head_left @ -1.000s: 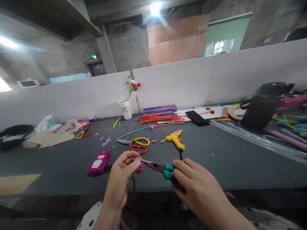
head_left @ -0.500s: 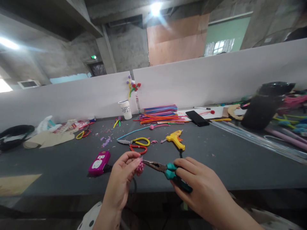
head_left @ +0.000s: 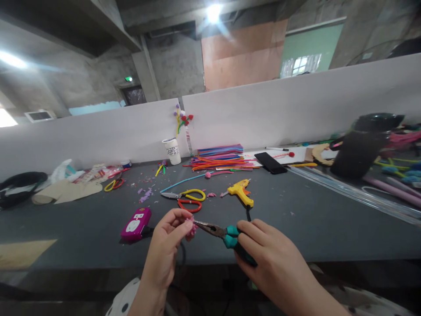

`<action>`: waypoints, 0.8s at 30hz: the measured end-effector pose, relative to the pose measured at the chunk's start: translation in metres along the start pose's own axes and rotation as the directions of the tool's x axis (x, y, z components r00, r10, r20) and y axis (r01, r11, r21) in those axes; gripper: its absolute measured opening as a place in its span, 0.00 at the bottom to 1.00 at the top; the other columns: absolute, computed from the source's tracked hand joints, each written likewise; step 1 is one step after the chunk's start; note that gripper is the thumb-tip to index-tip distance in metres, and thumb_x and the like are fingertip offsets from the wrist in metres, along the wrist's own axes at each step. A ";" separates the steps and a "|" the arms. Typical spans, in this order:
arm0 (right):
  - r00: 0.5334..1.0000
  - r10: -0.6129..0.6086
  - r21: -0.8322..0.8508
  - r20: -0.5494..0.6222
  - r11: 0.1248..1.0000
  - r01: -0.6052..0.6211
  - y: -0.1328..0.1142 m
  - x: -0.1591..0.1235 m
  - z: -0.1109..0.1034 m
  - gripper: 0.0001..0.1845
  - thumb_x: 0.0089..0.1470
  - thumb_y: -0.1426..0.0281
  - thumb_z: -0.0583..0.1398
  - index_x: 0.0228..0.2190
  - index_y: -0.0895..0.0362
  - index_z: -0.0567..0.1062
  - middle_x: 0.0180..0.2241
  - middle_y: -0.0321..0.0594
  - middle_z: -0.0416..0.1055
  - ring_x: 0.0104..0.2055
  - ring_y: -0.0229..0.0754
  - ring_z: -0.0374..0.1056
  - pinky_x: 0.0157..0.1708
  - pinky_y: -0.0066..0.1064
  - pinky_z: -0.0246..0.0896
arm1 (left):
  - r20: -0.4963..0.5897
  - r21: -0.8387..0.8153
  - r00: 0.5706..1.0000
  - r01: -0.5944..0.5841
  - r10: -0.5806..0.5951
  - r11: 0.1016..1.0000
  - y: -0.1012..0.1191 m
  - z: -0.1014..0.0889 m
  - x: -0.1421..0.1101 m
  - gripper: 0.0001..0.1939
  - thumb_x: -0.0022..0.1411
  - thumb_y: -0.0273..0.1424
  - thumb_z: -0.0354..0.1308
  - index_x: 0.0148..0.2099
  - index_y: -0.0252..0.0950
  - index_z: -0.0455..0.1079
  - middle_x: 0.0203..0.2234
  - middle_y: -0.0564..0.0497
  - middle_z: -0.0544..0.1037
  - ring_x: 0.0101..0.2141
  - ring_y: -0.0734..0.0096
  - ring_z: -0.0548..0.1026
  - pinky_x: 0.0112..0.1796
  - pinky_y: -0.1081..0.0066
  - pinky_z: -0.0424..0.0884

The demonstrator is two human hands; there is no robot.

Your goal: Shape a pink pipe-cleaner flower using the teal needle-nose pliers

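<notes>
Between the thumb and fingers of my left hand [head_left: 169,239] is a small pink fuzzy piece [head_left: 191,230], looking like curled pipe cleaner. My right hand [head_left: 271,254] is wrapped around the teal handles of needle-nose pliers [head_left: 215,229]. The rusty jaws point left, and their tips touch the pink piece near my left fingertips. Whether the jaws grip it is too small to tell. Just beyond my hands lie scissors [head_left: 189,204] with one yellow and one red handle, and a yellow glue gun [head_left: 241,192].
A purple power strip [head_left: 136,224] sits left of my hands. Farther back are a bundle of coloured pipe cleaners [head_left: 220,161], a paper cup [head_left: 172,151] and a black phone [head_left: 270,163]. A dark jug [head_left: 358,147] and clear plastic sticks [head_left: 355,193] are on the right.
The pliers and my right hand have shifted slightly left, and the handles look closer together. My left hand stays in nearly the same place with the pink piece.
</notes>
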State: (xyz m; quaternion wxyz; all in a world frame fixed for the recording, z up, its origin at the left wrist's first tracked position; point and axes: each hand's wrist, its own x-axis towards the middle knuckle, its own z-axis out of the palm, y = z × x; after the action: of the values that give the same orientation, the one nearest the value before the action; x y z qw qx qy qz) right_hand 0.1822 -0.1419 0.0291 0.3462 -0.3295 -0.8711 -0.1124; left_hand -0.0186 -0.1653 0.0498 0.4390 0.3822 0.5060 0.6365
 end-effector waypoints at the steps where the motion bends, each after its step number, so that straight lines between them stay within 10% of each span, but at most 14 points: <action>1: 1.000 -0.007 -0.017 -0.007 1.000 0.007 0.000 0.000 0.001 0.09 0.42 0.79 0.62 0.24 0.55 0.68 0.32 0.41 0.72 0.30 0.43 0.65 0.30 0.33 0.62 | 0.002 -0.001 1.000 -0.001 0.001 1.000 0.000 0.000 0.000 0.07 0.48 0.30 0.66 0.32 0.35 0.74 0.21 0.55 0.73 0.23 0.78 0.68 0.25 0.79 0.63; 24: 0.999 0.033 0.126 -0.038 0.992 -0.028 0.007 0.002 -0.009 0.07 0.52 0.73 0.56 0.24 0.56 0.71 0.33 0.43 0.74 0.32 0.45 0.67 0.30 0.35 0.64 | 0.011 -0.113 1.000 0.030 -0.029 0.993 0.006 0.000 -0.001 0.10 0.43 0.28 0.69 0.31 0.34 0.76 0.23 0.53 0.77 0.25 0.77 0.70 0.26 0.80 0.66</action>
State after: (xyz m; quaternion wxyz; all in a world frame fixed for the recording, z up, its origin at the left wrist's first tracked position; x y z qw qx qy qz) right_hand 0.1908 -0.1391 0.0371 0.3854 -0.3183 -0.8641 -0.0589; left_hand -0.0190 -0.1671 0.0556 0.4716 0.3521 0.4727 0.6559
